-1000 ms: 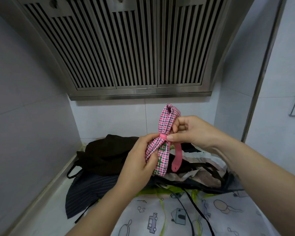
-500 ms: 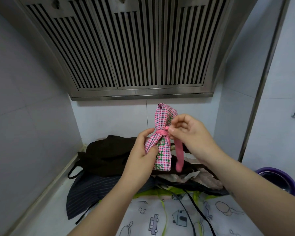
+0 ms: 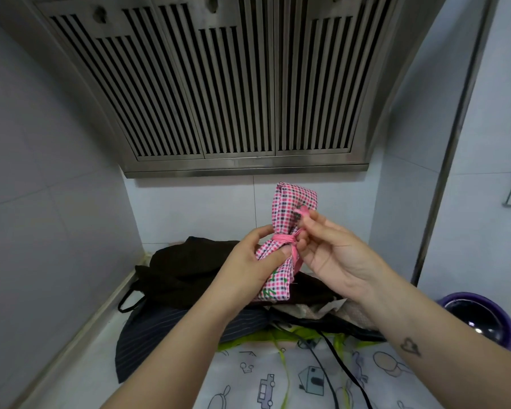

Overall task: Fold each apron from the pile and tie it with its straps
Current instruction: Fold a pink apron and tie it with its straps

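Note:
A folded pink checked apron (image 3: 291, 208) stands upright in the air, cinched at its middle by a pink strap (image 3: 282, 238). My left hand (image 3: 248, 267) grips the lower half of the bundle, thumb just under the strap. My right hand (image 3: 331, 249) pinches the free end of the strap against the bundle's right side, palm turned toward me. Below them lies the pile of aprons (image 3: 195, 267): a dark brown one on top, a navy striped one (image 3: 148, 335) and a white cartoon-print one (image 3: 278, 376) nearest me.
A steel slatted range hood (image 3: 224, 93) hangs overhead. Tiled walls close in the counter (image 3: 71, 376) on the left and behind. A purple basin (image 3: 484, 317) sits low at the right, past a metal post (image 3: 443, 178). Black straps trail over the cartoon apron.
The strap end that hung down is now lifted up against the bundle by my right hand. My right palm has turned open toward me. The bundle stays held by my left hand.

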`<act>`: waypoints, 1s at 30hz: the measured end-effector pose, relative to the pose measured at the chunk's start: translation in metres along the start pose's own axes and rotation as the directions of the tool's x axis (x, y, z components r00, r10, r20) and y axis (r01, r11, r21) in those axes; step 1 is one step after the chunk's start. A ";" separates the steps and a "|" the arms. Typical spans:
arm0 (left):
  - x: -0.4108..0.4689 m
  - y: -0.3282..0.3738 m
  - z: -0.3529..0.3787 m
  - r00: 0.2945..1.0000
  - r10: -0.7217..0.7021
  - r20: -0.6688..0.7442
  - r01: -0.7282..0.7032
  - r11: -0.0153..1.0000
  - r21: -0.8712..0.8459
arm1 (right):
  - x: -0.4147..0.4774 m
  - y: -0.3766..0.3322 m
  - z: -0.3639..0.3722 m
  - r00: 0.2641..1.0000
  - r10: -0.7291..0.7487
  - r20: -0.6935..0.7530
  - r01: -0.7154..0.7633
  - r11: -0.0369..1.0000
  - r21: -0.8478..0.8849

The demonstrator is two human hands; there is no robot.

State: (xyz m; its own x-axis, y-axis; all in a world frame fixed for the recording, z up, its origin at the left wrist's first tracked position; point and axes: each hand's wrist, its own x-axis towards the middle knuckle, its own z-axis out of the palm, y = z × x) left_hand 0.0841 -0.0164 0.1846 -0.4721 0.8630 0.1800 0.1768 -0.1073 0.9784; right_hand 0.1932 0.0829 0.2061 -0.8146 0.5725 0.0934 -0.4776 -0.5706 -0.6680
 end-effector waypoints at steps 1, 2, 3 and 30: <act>-0.001 0.001 0.000 0.999 -0.007 0.032 0.007 1.000 -0.022 | -0.002 -0.001 0.000 1.000 -0.005 0.005 0.005 1.000 0.019; -0.002 0.002 -0.002 0.998 -0.015 0.064 0.018 0.999 -0.041 | -0.002 -0.001 0.000 1.000 -0.024 0.012 0.025 0.999 -0.022; -0.003 0.003 -0.003 0.995 -0.022 0.094 0.027 0.999 -0.048 | -0.003 -0.003 -0.001 0.998 -0.065 0.013 0.067 0.987 -0.147; 0.002 0.009 0.018 0.997 -0.072 0.015 0.074 0.980 -0.186 | -0.020 -0.014 -0.025 0.994 0.097 0.056 -0.015 0.611 -0.791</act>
State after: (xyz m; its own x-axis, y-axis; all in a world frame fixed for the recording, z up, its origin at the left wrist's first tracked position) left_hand 0.1000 -0.0065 0.1919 -0.4708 0.8757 0.1071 -0.0220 -0.1330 0.9909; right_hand 0.2244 0.0942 0.1950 -0.8740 0.4810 0.0691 -0.0190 0.1084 -0.9939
